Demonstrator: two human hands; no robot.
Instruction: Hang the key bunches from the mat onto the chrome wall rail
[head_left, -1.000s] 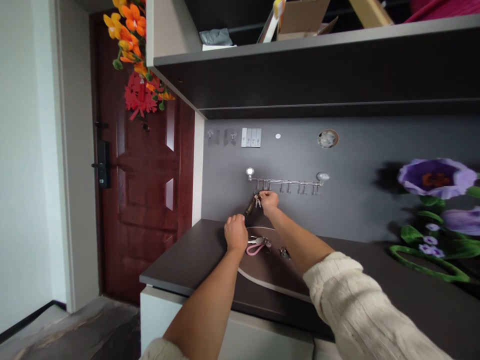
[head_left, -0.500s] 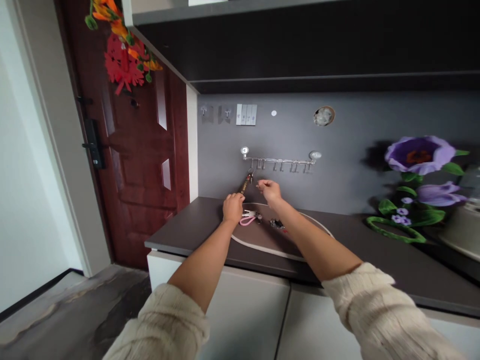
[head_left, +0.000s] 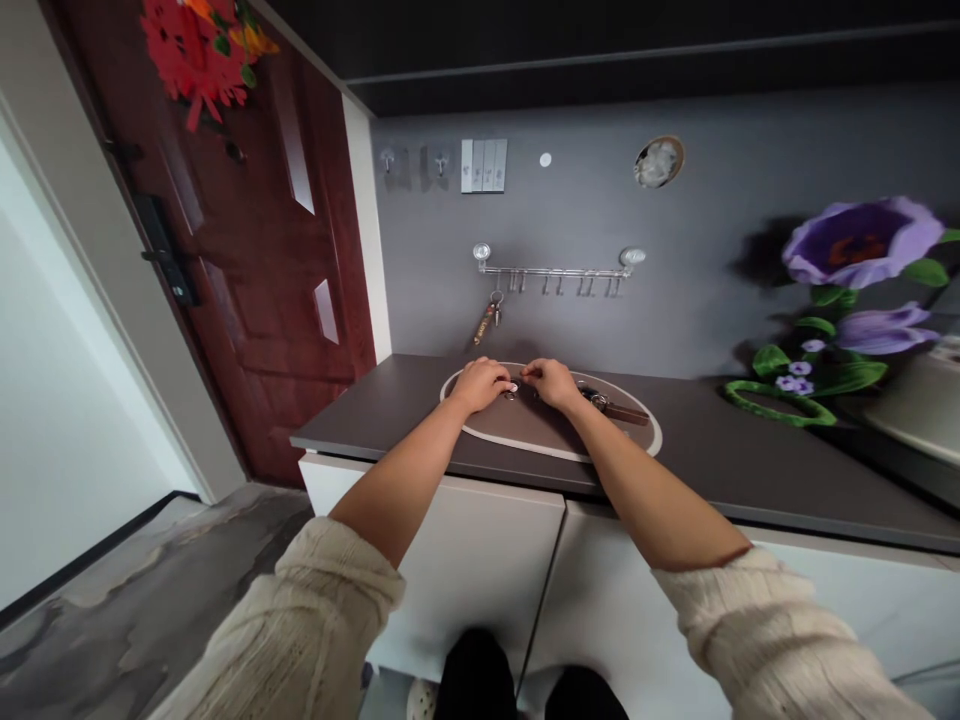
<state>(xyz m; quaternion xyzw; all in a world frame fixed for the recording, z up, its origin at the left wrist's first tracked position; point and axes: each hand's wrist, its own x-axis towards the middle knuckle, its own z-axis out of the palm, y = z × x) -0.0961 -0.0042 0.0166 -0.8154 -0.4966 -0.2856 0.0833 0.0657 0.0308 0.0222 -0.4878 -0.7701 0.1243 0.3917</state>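
My left hand is low over the oval brown mat, fingers closed on a bunch of keys; only a small white piece and a ring show at the fingertips. Close on its right, my right hand has thumb and fingers pinched together over the mat; what they hold, if anything, is too small to tell. Another set of keys with a dark lettered strap hangs at the left end of the clear hook rail. Right of my right hand lies a metal bunch with a brown strap.
Purple plush flowers stand on the dark countertop at the right. A dark shelf overhangs the wall. White cabinet doors are below, and a red-brown door is at the left.
My left hand has left the hanging strap and come down onto the keys on the mat. My right hand has dropped from below the rail to the mat. The view has tilted downward.
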